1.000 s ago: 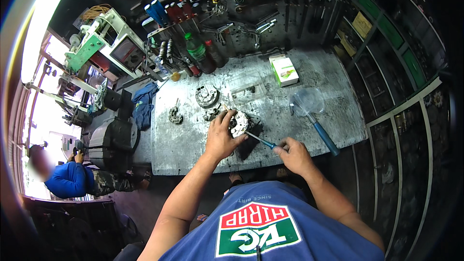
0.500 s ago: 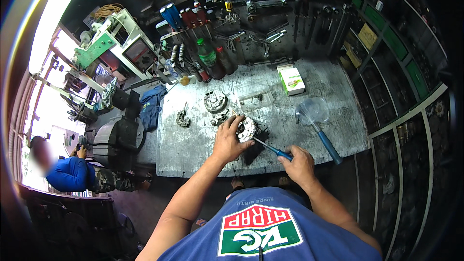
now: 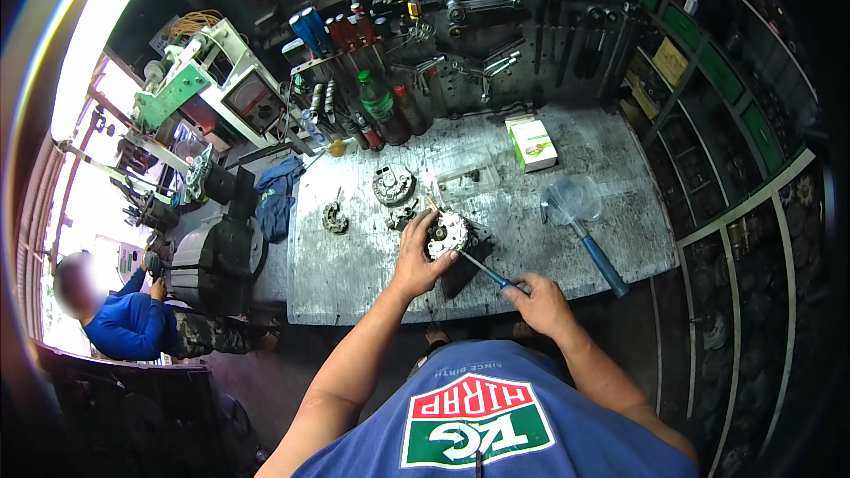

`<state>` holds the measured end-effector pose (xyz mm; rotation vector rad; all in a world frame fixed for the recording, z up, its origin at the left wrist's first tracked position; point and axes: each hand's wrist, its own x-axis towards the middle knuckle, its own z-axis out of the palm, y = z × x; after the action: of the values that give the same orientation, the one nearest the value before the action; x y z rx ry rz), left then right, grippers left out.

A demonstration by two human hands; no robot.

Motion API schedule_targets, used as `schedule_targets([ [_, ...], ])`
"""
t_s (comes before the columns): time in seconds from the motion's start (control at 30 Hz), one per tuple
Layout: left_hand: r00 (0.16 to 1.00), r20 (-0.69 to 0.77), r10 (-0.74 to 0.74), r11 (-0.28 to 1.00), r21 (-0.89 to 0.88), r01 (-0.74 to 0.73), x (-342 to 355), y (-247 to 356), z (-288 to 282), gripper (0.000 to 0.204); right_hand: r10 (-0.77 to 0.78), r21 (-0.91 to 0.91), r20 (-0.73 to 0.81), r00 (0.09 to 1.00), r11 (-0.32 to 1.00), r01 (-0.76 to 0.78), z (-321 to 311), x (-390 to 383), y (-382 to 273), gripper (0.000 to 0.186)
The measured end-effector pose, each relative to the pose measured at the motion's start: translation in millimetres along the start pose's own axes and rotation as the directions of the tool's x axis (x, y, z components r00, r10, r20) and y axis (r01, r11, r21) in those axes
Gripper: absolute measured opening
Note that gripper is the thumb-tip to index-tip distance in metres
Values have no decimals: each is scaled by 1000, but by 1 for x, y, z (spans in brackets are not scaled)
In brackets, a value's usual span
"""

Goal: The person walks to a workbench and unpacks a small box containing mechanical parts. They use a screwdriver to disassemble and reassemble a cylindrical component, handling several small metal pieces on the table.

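Observation:
On the metal-topped bench, my left hand point(image 3: 416, 258) is closed around the near-left side of a round silver alternator housing point(image 3: 453, 232), its fingers curled over the rim and thumb at the near edge. My right hand point(image 3: 540, 304) grips a screwdriver point(image 3: 483, 271) by its blue handle. The screwdriver's shaft slants up and left, its tip at the housing's near edge, close to my left thumb. Exactly where the tip sits is too small to tell. Behind the housing lie small dark metal parts point(image 3: 402, 216). A second round housing point(image 3: 393, 185) rests farther back, with a small metal part point(image 3: 335, 219) left of it.
A blue-handled hammer point(image 3: 602, 264) lies at the right beside a clear round plastic piece point(image 3: 581, 198). Farther back stand a white-and-green box point(image 3: 535, 145) and a green bottle point(image 3: 377, 103). A person in blue point(image 3: 133, 317) works at far left.
My right hand and the screwdriver have shifted slightly left. My left hand still holds the housing, which looks slightly turned. The person at far left has raised their head and hands a little.

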<state>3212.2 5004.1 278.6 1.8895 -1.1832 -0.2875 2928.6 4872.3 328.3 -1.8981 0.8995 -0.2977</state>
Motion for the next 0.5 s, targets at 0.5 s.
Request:
schedule_targets([
  [0.5,999,-9,-36,999,40,36,-2,9,0,93,-286,-245,-185,940,940,237,6,-4,9,29],
])
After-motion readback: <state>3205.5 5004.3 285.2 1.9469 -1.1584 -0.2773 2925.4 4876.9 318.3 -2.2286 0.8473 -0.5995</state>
